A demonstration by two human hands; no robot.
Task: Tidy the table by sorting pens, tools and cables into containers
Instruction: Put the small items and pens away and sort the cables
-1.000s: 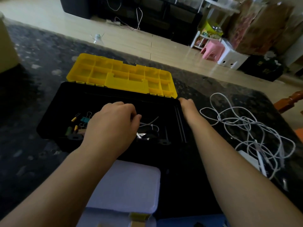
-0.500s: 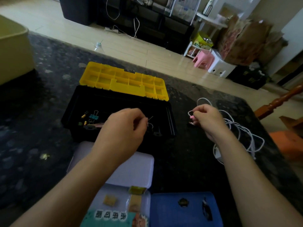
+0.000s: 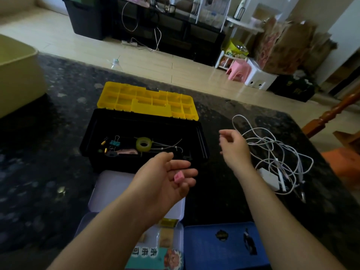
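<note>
A black toolbox with a yellow compartment lid stands open on the dark table. Inside lie a roll of clear tape, a teal binder clip, thin cables and small parts. My left hand is palm up in front of the box, a small pink piece resting on its fingers. My right hand hovers with fingers loosely curled and nothing in it, just left of a tangle of white cables with a white charger.
A white tin lid and an open tin with cards lie near me, a blue tray with small dark items to their right. A pale yellow bin stands at the far left. A wooden post rises at the right.
My left hand came out of the toolbox and turned palm up; the pink piece moved from my right hand onto it. My right hand let go and lifted beside the cables.
</note>
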